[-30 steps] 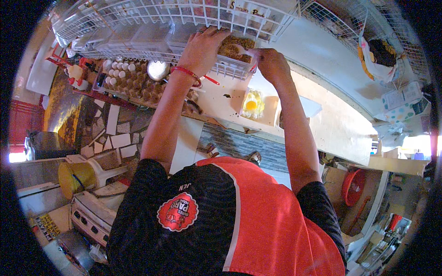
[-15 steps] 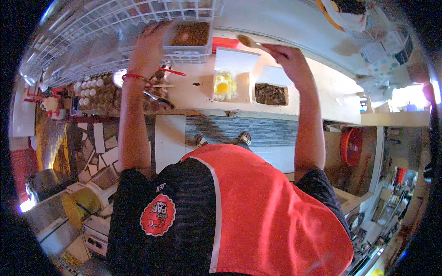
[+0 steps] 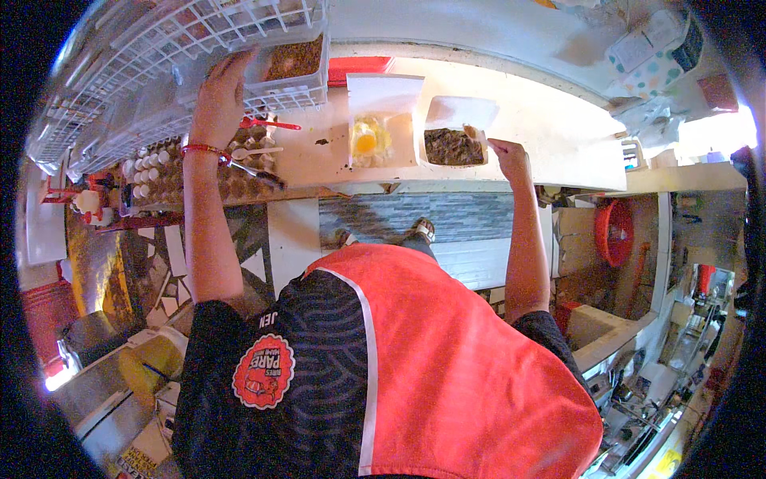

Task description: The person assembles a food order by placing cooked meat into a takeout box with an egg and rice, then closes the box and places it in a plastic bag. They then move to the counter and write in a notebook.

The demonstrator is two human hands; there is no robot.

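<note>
My right hand (image 3: 513,162) pinches the handle of a spoon (image 3: 474,133). The spoon's bowl is over an open white takeaway box holding dark brown chopped food (image 3: 455,147). My left hand (image 3: 223,89), with a red bracelet at the wrist, is up at a clear plastic container (image 3: 317,65) of brown crumbly bits inside a white wire basket. Its fingers look stretched out against the translucent plastic; whether they grip an edge is hard to see. Between the hands stands another open white box (image 3: 384,89) with a fried egg (image 3: 366,143) on pale food.
A white wire rack (image 3: 263,17) crowds the upper left. Below my left hand are trays of eggs (image 3: 152,172), a red-handled utensil (image 3: 275,124) and a white spoon (image 3: 257,151). Red stacked items (image 3: 359,69) lie behind the boxes on the narrow counter (image 3: 550,152).
My right hand has come down and nearer with the spoon, from behind the brown-food box to its right edge. My left hand has shifted left in the picture; the whole view has shifted slightly.
</note>
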